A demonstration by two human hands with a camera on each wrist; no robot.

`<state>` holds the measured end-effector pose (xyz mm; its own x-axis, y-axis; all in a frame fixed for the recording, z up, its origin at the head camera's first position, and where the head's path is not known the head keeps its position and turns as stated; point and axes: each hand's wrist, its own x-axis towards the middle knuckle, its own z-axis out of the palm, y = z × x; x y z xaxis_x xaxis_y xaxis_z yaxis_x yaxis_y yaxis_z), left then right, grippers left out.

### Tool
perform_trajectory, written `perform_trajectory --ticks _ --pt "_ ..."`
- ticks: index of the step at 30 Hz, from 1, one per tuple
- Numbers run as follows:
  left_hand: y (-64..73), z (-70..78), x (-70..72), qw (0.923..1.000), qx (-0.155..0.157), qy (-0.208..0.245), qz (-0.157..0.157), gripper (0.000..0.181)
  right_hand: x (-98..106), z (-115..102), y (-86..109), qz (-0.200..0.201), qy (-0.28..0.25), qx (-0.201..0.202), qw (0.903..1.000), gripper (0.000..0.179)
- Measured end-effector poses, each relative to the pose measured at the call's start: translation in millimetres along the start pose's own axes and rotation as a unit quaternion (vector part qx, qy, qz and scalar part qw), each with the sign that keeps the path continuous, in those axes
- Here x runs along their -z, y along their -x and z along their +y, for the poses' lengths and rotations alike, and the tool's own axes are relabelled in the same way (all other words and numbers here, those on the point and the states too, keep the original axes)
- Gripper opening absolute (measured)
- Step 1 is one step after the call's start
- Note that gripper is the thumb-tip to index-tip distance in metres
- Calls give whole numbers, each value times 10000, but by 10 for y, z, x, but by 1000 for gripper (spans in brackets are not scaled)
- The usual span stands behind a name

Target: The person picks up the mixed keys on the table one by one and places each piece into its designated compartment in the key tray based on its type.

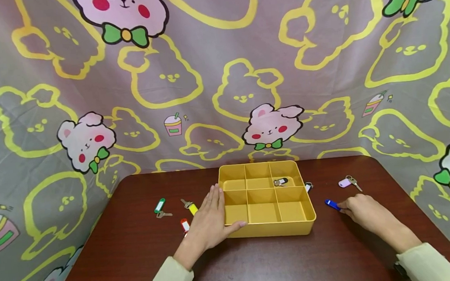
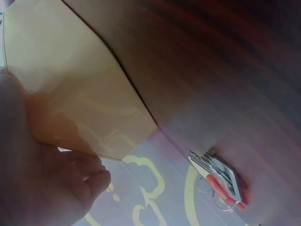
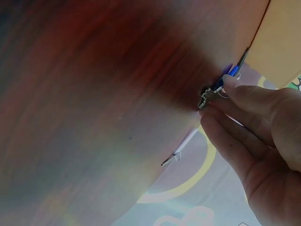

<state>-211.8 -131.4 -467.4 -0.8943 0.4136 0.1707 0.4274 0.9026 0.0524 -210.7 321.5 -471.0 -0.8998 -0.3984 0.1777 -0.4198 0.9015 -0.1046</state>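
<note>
A yellow box [image 1: 273, 229] divided into several compartments stands on the table. My left hand [image 1: 209, 217] rests along its left side with the fingers straight and the thumb over the front rim. A dark key tag with a white label [image 1: 281, 182] lies in the back right compartment. To the right of the box, my right hand [image 1: 365, 210] pinches the near end of a blue key tag [image 1: 331, 204] at table level. In the right wrist view, the thumb is on the blue tag [image 3: 233, 70], and its key [image 3: 205, 98] is beside the fingertips.
Left of the box lie a green key tag [image 1: 159, 205] with a key, a yellow one [image 1: 192, 209] and a red one [image 1: 185, 225]. A black tag [image 1: 308, 187] sits against the box's right side. Farther right is a lilac tag [image 1: 345, 183] with its key. Patterned cloth [image 1: 205, 93] surrounds the table.
</note>
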Motion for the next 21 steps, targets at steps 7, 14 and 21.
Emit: perform_trajectory --ticks 7,14,21 --pt "-2 -1 -3 10000 -16 -3 47 120 -17 10 14 158 91 97 9998 17" --pt "-7 -9 -29 10000 -9 -4 50 120 -24 6 24 203 126 141 9996 26" --pt "-10 -10 -27 10000 -12 -34 18 120 15 -16 35 54 69 118 9999 38"
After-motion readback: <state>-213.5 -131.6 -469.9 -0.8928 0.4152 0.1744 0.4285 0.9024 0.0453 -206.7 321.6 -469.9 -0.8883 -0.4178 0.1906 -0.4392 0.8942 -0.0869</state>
